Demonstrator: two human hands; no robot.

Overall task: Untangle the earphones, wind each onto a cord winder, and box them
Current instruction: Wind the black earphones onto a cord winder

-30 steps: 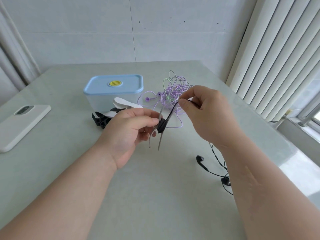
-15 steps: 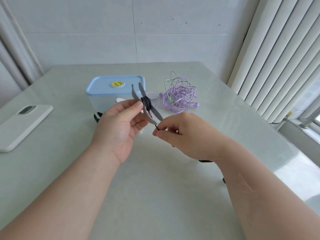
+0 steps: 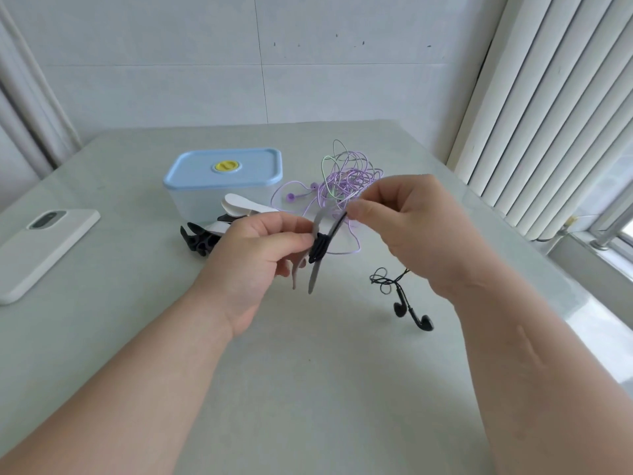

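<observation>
My left hand (image 3: 255, 255) pinches a grey cord winder (image 3: 314, 269) above the table, with several turns of black cord wrapped round its middle. My right hand (image 3: 416, 228) pinches the black cord just above and to the right of the winder. The loose end of the black earphones (image 3: 412, 311) lies on the table under my right wrist, both buds showing. A tangled purple earphone cord (image 3: 346, 180) sits behind my hands. A plastic box with a blue lid (image 3: 224, 169) stands shut at the back left.
A white cord winder (image 3: 239, 205) and black cord winders (image 3: 198, 240) lie in front of the box. A phone in a white case (image 3: 41, 245) rests at the table's left edge. Vertical blinds and a window sill run along the right.
My right hand has swung from below the winder up to its upper right, carrying the black cord round it. The winder has turned in my left hand, and the black buds have slid closer.
</observation>
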